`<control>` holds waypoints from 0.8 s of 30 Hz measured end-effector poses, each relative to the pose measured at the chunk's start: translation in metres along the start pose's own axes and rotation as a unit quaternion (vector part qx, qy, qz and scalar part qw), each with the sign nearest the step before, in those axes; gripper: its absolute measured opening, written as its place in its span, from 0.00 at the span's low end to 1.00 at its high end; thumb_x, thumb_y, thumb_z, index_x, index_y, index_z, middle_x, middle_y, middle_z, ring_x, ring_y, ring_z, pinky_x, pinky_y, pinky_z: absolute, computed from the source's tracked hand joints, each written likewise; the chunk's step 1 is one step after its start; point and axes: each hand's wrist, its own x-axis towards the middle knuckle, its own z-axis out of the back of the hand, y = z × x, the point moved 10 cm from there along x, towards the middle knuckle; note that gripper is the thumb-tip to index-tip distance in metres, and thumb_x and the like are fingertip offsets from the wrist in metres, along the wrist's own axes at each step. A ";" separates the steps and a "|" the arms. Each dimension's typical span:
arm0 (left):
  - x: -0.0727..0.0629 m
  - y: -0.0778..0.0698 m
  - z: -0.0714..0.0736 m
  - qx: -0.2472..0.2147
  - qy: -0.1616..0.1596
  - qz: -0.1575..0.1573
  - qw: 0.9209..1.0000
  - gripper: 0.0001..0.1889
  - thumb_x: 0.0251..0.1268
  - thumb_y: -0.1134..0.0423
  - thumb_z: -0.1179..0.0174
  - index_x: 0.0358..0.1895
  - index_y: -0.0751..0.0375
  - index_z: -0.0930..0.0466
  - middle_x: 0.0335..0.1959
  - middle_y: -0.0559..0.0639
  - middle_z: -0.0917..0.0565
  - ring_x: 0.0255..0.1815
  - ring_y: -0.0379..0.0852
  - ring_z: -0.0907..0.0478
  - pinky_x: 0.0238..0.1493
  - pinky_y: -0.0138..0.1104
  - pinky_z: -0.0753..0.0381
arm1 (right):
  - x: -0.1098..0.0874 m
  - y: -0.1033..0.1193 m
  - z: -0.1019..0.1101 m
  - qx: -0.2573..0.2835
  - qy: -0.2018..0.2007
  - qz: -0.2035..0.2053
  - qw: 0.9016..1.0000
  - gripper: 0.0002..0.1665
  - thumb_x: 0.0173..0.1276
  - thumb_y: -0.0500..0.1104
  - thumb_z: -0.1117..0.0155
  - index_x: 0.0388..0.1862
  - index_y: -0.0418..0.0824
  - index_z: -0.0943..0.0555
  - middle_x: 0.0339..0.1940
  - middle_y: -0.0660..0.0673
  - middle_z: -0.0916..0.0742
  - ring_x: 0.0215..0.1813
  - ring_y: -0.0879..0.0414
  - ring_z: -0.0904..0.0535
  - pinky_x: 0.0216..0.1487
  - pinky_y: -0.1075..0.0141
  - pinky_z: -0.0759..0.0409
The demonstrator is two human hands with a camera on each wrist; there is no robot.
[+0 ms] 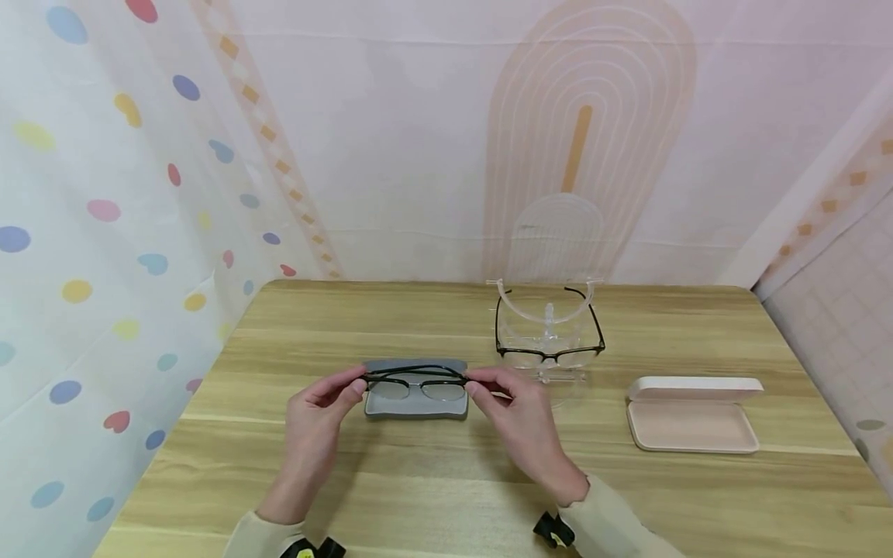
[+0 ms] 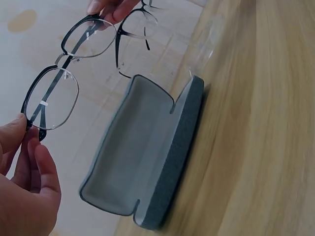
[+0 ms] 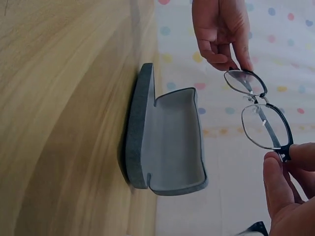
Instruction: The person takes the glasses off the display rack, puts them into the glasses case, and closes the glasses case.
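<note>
A pair of black half-rim eyeglasses [image 1: 416, 383] with folded temples is held up above an open grey glasses case [image 1: 416, 408]. My left hand [image 1: 315, 422] pinches the frame at its left end, between thumb and fingers. At the opposite end my right hand [image 1: 519, 418] pinches the other corner the same way. In the left wrist view the eyeglasses [image 2: 64, 73] hang apart from the glasses case [image 2: 142, 152], whose lid stands raised. The right wrist view shows the case's pale grey lining [image 3: 172, 137] with nothing in it.
Behind my right hand, a clear display stand [image 1: 549, 318] carries a second pair of black eyeglasses [image 1: 550, 356] with unfolded temples. An open white glasses case [image 1: 694, 426] with pink lining lies at the right. A patterned curtain [image 1: 391, 155] hangs behind the wooden table [image 1: 391, 318].
</note>
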 end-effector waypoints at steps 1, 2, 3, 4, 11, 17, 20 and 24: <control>0.001 0.001 0.001 0.002 -0.001 0.002 1.000 0.10 0.66 0.75 0.32 0.49 0.74 0.13 0.38 0.42 0.10 0.36 0.36 0.17 0.44 0.27 0.16 | 0.001 -0.002 -0.002 0.004 0.001 -0.005 1.000 0.08 0.69 0.35 0.28 0.46 0.42 0.09 0.45 0.49 0.10 0.48 0.55 0.13 0.49 0.68 0.13; 0.001 0.002 0.002 0.003 -0.003 0.004 1.000 0.10 0.66 0.74 0.32 0.49 0.74 0.13 0.38 0.42 0.09 0.37 0.36 0.16 0.44 0.27 0.16 | 0.001 -0.004 -0.003 0.007 0.002 -0.011 1.000 0.08 0.70 0.35 0.28 0.46 0.41 0.09 0.46 0.48 0.10 0.48 0.54 0.13 0.49 0.68 0.13; 0.002 0.004 0.003 0.004 -0.004 0.006 1.000 0.11 0.66 0.74 0.32 0.50 0.74 0.13 0.38 0.42 0.09 0.38 0.35 0.16 0.44 0.27 0.16 | 0.001 -0.007 -0.005 0.012 0.002 -0.017 1.000 0.08 0.69 0.34 0.28 0.46 0.41 0.10 0.47 0.47 0.10 0.48 0.54 0.14 0.49 0.68 0.14; 0.003 0.005 0.004 0.004 -0.003 0.005 1.000 0.11 0.67 0.74 0.32 0.50 0.73 0.13 0.39 0.41 0.09 0.39 0.35 0.16 0.45 0.27 0.16 | 0.001 -0.009 -0.007 0.018 0.004 -0.024 1.000 0.09 0.69 0.34 0.28 0.47 0.40 0.10 0.47 0.46 0.10 0.48 0.53 0.14 0.49 0.68 0.14; 0.007 0.014 0.009 0.014 0.000 0.011 1.000 0.12 0.67 0.73 0.32 0.51 0.75 0.14 0.39 0.42 0.10 0.38 0.36 0.16 0.44 0.27 0.15 | 0.001 -0.028 -0.021 0.031 0.021 -0.054 0.998 0.10 0.69 0.30 0.30 0.47 0.36 0.11 0.46 0.42 0.12 0.48 0.52 0.14 0.48 0.69 0.14; 0.009 0.023 0.012 0.035 -0.009 0.032 0.999 0.15 0.66 0.72 0.31 0.53 0.78 0.17 0.38 0.40 0.10 0.39 0.36 0.16 0.44 0.26 0.16 | 0.002 -0.037 -0.028 0.000 0.037 -0.050 0.998 0.09 0.70 0.32 0.31 0.47 0.36 0.12 0.46 0.43 0.11 0.47 0.52 0.14 0.47 0.70 0.14; 0.010 0.028 0.014 0.058 -0.011 0.043 0.997 0.15 0.66 0.72 0.30 0.52 0.79 0.17 0.36 0.39 0.11 0.39 0.35 0.17 0.43 0.26 0.17 | 0.004 -0.040 -0.029 -0.026 0.040 -0.041 0.998 0.08 0.71 0.33 0.32 0.47 0.37 0.12 0.44 0.45 0.11 0.46 0.52 0.14 0.46 0.69 0.14; 0.012 0.033 0.015 0.093 -0.007 0.051 0.994 0.14 0.67 0.70 0.30 0.52 0.76 0.16 0.35 0.37 0.12 0.39 0.35 0.18 0.43 0.25 0.18 | 0.006 -0.044 -0.030 -0.059 0.038 -0.033 0.997 0.07 0.70 0.34 0.32 0.46 0.38 0.12 0.41 0.47 0.10 0.43 0.54 0.14 0.44 0.69 0.14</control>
